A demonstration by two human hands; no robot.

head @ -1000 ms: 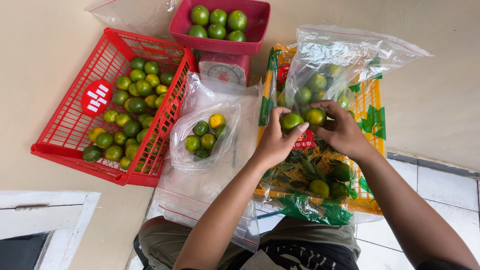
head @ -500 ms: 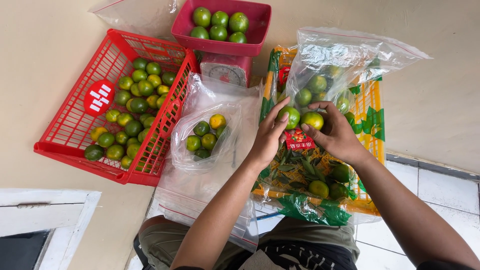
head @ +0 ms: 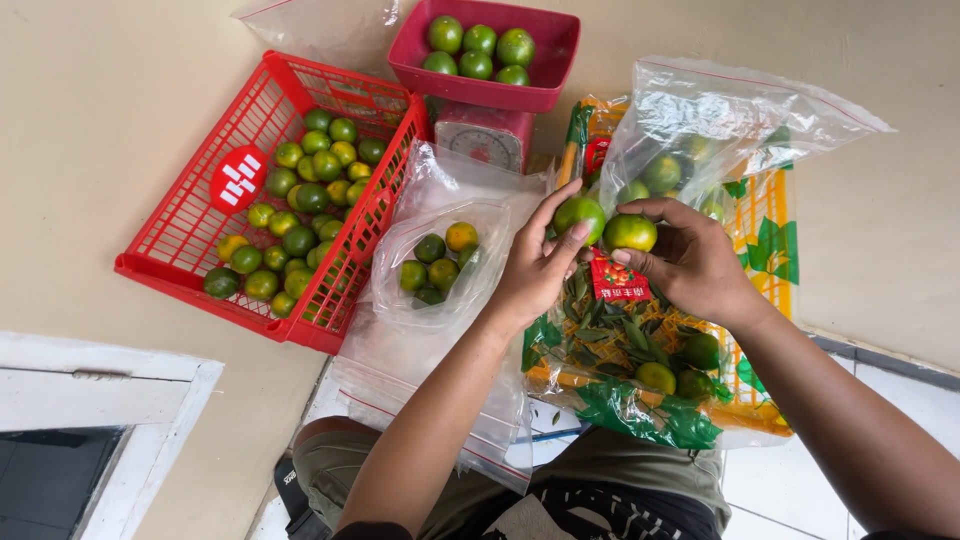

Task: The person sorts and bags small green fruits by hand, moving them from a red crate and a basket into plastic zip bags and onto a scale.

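Citrus fruits fill the scene. The left hand (head: 532,272) pinches a green fruit (head: 578,214) between thumb and fingers, while the right hand (head: 697,262) grips a second green-yellow fruit (head: 630,232) just beside it; the two fruits touch, above a yellow-and-green sack (head: 765,235) with leaves and more fruit. A clear bag (head: 436,262) of fruit lies just left of the hands. A red basket (head: 170,240) sits farther left, and a red scale tray (head: 556,50) stands beyond.

Bare forearms, no sleeves; olive shorts, dark patterned shirt.
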